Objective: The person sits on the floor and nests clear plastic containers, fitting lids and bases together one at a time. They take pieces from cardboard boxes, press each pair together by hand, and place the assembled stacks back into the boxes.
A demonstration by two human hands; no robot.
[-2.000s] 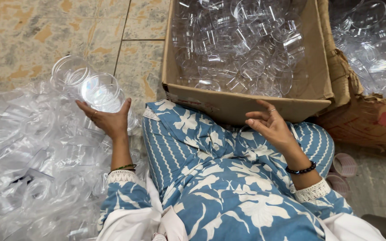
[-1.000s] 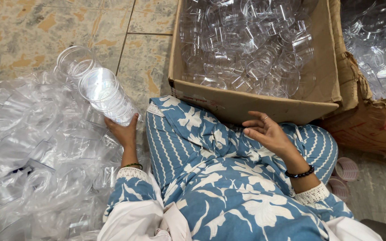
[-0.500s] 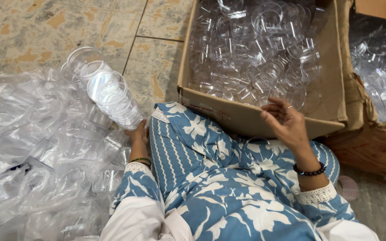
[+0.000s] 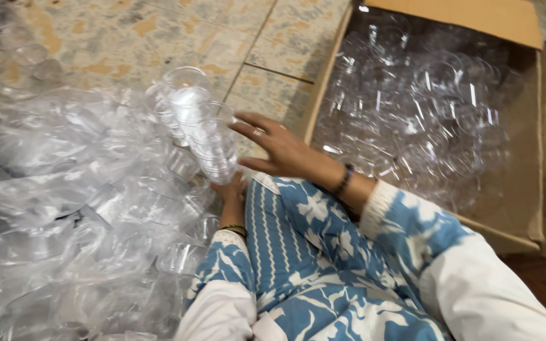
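Clear plastic cups, nested in a stack (image 4: 200,129), sit in the left hand beside a big carton.

Largest is the cardboard box (image 4: 526,132) at the right, open and filled with loose clear cups (image 4: 412,107). Left of it, a heap of crumpled clear plastic wrap and empty sleeves (image 4: 52,189) covers the tiled floor (image 4: 159,31). Between the two lies the person's lap in blue-and-white floral cloth (image 4: 323,265). The stack leans up and away from the lap, over the edge of the heap. The left hand (image 4: 230,189) grips the stack's lower end from below, fingers mostly hidden behind it. The right hand (image 4: 279,148), a dark beaded bracelet (image 4: 344,180) on its wrist, is open with fingers spread, fingertips just beside the stack; contact cannot be told.
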